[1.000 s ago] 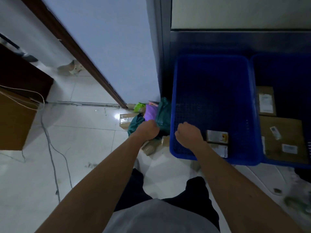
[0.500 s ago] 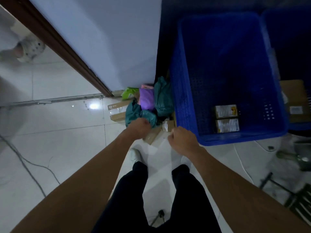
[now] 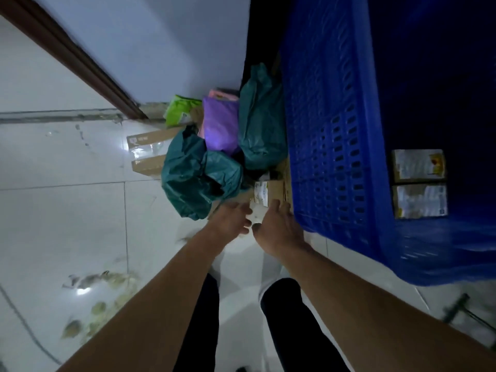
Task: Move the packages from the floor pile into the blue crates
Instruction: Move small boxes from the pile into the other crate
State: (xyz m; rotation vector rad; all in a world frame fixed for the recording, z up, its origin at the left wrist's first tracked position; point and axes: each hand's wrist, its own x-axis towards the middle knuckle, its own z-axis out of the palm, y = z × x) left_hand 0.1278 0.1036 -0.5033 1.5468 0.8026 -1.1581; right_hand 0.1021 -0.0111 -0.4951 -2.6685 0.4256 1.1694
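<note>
Floor [image 3: 80,224] by the blue crate [image 3: 335,130]: cardboard box [image 3: 276,189] sat just past spread, empty fingers [image 3: 282,208], right hand [image 3: 279,226] closer than left hand [image 3: 232,220].

The left hand [image 3: 232,218] and right hand [image 3: 279,224], fisted earlier, opened their fingers. Both advanced to the labelled cardboard box [image 3: 269,193] beside the blue crate [image 3: 330,130].

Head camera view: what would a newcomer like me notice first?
A big blue perforated plastic crate fills the right side, two small labelled cardboard boxes on its floor. Left of it, by the wall, lies a heap of crumpled teal plastic bags and a purple plastic bag. At its near edge, the left hand and right hand reach, fingers open, toward a small brown white-labelled cardboard box.
</note>
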